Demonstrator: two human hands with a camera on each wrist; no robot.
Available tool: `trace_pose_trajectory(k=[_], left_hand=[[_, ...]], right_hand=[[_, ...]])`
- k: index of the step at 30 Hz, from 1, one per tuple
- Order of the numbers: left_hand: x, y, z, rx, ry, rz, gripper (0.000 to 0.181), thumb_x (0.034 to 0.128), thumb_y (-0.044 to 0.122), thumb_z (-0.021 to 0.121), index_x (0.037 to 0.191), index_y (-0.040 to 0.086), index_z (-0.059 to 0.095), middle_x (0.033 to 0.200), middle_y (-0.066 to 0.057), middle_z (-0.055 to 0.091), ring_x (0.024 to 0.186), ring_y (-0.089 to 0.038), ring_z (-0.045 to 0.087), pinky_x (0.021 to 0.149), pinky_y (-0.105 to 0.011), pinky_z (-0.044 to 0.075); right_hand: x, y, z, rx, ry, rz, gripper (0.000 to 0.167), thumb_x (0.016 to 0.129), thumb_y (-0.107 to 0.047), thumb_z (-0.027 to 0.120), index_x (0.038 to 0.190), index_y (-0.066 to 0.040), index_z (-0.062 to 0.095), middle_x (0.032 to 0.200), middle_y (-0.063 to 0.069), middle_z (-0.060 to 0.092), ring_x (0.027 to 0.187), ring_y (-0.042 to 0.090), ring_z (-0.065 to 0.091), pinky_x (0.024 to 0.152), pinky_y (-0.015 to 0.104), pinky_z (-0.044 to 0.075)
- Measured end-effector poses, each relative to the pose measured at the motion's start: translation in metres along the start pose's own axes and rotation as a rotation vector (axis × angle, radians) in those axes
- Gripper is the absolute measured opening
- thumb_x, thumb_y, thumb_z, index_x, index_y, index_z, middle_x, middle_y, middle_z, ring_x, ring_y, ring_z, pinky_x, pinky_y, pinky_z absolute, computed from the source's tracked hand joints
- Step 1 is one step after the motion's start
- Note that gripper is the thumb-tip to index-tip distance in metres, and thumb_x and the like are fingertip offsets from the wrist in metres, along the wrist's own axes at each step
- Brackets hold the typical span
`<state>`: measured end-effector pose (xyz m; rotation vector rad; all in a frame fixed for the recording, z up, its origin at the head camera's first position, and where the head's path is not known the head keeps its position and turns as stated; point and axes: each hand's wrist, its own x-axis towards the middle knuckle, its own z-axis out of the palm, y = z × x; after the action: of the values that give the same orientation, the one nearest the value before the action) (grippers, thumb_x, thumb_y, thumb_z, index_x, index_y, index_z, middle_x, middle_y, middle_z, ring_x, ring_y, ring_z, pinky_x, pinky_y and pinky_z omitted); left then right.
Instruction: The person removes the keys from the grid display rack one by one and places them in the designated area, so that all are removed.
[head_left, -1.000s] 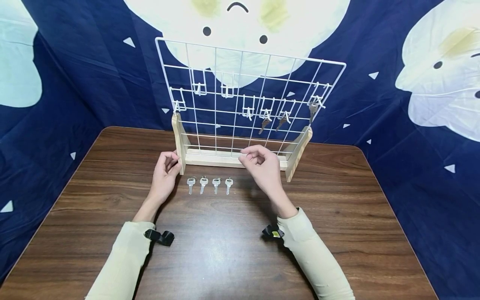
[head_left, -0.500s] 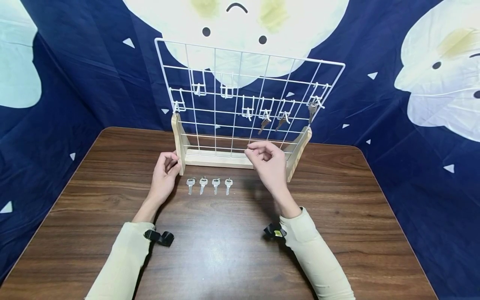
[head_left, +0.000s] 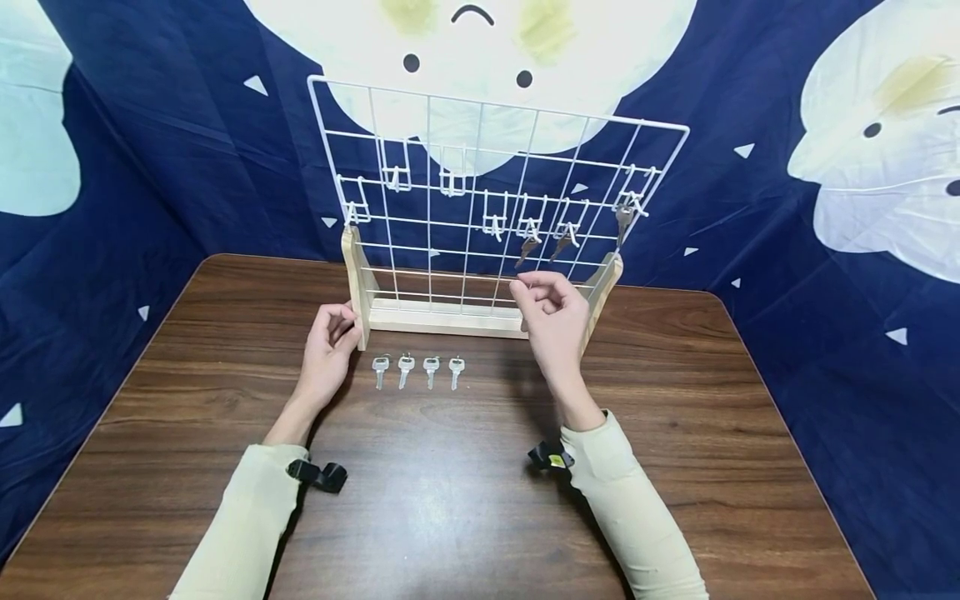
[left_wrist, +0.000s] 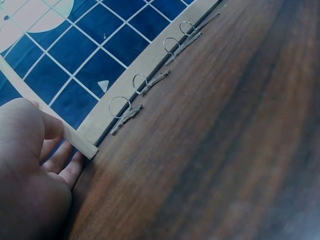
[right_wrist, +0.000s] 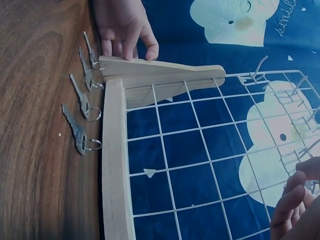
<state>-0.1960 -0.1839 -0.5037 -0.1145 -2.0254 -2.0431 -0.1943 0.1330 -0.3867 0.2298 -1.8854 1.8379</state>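
My left hand (head_left: 327, 342) rests its bent fingertips against the outer side of the wooden left end panel (head_left: 356, 287) of a white wire grid rack (head_left: 450, 275). Beside it, several silver keys (head_left: 431, 372) with rings lie in a row on the table. My right hand (head_left: 555, 321) is raised before the grid's lower right part, thumb and forefinger pinched together. A small shiny key (right_wrist: 311, 185) shows partly between those fingers in the right wrist view, mostly hidden. Above, keys hang on white hooks: one key (head_left: 528, 248), a second key (head_left: 562, 247) and a third key (head_left: 624, 221).
Other white hooks, such as the hook (head_left: 493, 227) left of the hanging keys and the hook (head_left: 452, 182) higher up, show no key. The rack's wooden base bar (head_left: 442, 319) stands on the brown table (head_left: 420, 500). A blue patterned cloth (head_left: 187, 167) hangs behind.
My right hand has moved right and slightly up along the grid, toward the hanging keys. The left hand and the row of keys have stayed in place.
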Motion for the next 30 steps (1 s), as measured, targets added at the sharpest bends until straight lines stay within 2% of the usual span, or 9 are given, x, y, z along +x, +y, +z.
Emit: trace_pose_trajectory(k=[5, 11, 24, 30], left_hand=[[0.0, 0.001, 0.0, -0.002, -0.004, -0.004, 0.021, 0.1081, -0.017, 0.048, 0.126, -0.019, 0.038, 0.152, -0.026, 0.051, 0.134, -0.005, 0.053, 0.115, -0.015, 0.045], [-0.001, 0.002, 0.0, 0.002, -0.002, -0.015, 0.021, 0.1081, -0.016, 0.048, 0.126, -0.019, 0.038, 0.154, -0.026, 0.051, 0.136, -0.005, 0.053, 0.116, -0.015, 0.045], [-0.001, 0.002, 0.0, -0.007, -0.002, -0.013, 0.021, 0.1085, -0.016, 0.049, 0.126, -0.019, 0.038, 0.15, -0.024, 0.052, 0.133, -0.005, 0.054, 0.114, -0.015, 0.045], [-0.001, 0.002, 0.0, -0.004, 0.001, -0.014, 0.021, 0.1086, -0.016, 0.049, 0.126, -0.019, 0.038, 0.148, -0.019, 0.054, 0.133, -0.006, 0.054, 0.115, -0.015, 0.045]], right_hand=[[0.003, -0.001, 0.001, 0.005, 0.056, 0.021, 0.019, 0.097, -0.005, 0.082, 0.109, 0.008, 0.077, 0.072, -0.008, 0.069, 0.045, 0.003, 0.052, 0.043, 0.014, 0.04], [0.008, -0.003, 0.005, 0.04, 0.084, 0.076, 0.02, 0.097, -0.006, 0.083, 0.113, 0.006, 0.077, 0.068, -0.007, 0.066, 0.046, 0.003, 0.05, 0.044, 0.015, 0.038], [0.012, -0.005, 0.011, 0.194, 0.028, 0.128, 0.029, 0.1, 0.003, 0.075, 0.128, 0.01, 0.072, 0.068, -0.008, 0.068, 0.045, 0.002, 0.048, 0.043, 0.012, 0.037], [0.013, -0.004, 0.01, 0.208, 0.01, 0.144, 0.03, 0.1, 0.005, 0.073, 0.13, 0.009, 0.071, 0.066, -0.009, 0.068, 0.044, 0.002, 0.046, 0.042, 0.012, 0.034]])
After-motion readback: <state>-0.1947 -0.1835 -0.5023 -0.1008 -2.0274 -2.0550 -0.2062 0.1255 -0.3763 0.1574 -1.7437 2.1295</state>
